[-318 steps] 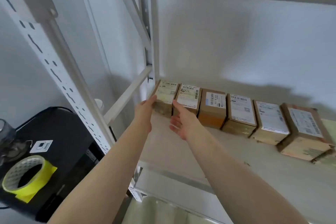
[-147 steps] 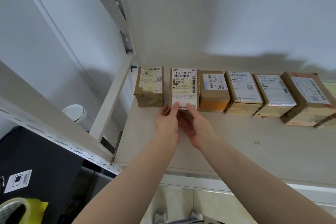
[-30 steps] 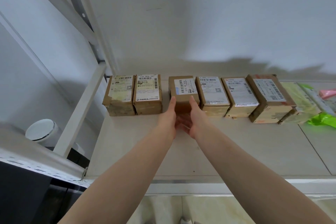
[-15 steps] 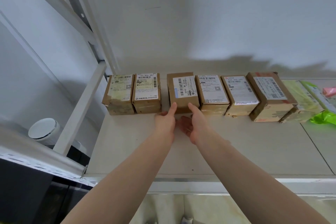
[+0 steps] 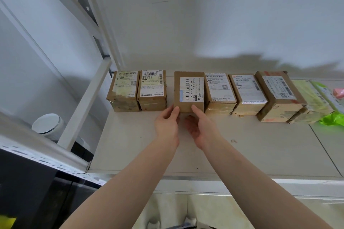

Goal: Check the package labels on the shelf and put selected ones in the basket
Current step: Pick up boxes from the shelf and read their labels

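Observation:
A row of brown cardboard packages with white labels stands along the back of a pale shelf. The third package is tilted up toward me, its label with a sideways barcode facing the camera. My left hand grips its lower left corner and my right hand holds its lower right edge from beneath. To its left stand the first package and the second package. To its right are the fourth package, the fifth package and a larger box. No basket is visible.
Flat yellowish mailers, a green bag and something pink lie at the shelf's right end. White metal rack posts and braces rise on the left. A white round lid and a black unit sit below left.
Both hands went from the first packages to the third one, pulled it forward out of the row and tipped it up, so its label now faces me.

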Demonstrator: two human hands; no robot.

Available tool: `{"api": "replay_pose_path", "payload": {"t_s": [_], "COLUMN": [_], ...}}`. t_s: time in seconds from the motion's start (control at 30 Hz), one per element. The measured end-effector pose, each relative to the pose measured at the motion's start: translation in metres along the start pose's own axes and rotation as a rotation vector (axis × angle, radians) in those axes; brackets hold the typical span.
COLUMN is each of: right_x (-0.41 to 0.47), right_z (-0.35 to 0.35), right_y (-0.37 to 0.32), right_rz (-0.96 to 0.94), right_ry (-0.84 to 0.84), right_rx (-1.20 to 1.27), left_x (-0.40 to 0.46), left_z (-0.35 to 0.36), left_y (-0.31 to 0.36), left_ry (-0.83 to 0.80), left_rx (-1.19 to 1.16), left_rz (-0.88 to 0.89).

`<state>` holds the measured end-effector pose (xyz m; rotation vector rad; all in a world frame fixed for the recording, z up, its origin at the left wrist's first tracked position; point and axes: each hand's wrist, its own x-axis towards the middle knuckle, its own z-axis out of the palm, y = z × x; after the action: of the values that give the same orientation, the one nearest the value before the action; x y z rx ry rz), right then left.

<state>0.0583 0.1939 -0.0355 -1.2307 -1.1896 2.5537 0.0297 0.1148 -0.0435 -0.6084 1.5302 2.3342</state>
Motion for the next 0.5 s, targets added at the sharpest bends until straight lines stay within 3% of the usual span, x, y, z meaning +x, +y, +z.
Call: {"api": "replay_pose_path", "payload": {"t_s": [0.3, 0.5], "right_x": [-0.026, -0.043], "right_z": [-0.019, -0.029], "right_y": [-0.006, -0.021], "right_rz": [-0.110, -0.210], "right_ry": [-0.147, -0.220], "right_rx": [-0.092, -0.173], "left_x": [-0.038, -0.043], "left_z": [-0.030, -0.054], "left_y": [0.026, 0.062], "left_ry": [-0.092, -0.133], "left_rx": [0.089, 0.295], "left_rz": [0.112, 0.353]}}
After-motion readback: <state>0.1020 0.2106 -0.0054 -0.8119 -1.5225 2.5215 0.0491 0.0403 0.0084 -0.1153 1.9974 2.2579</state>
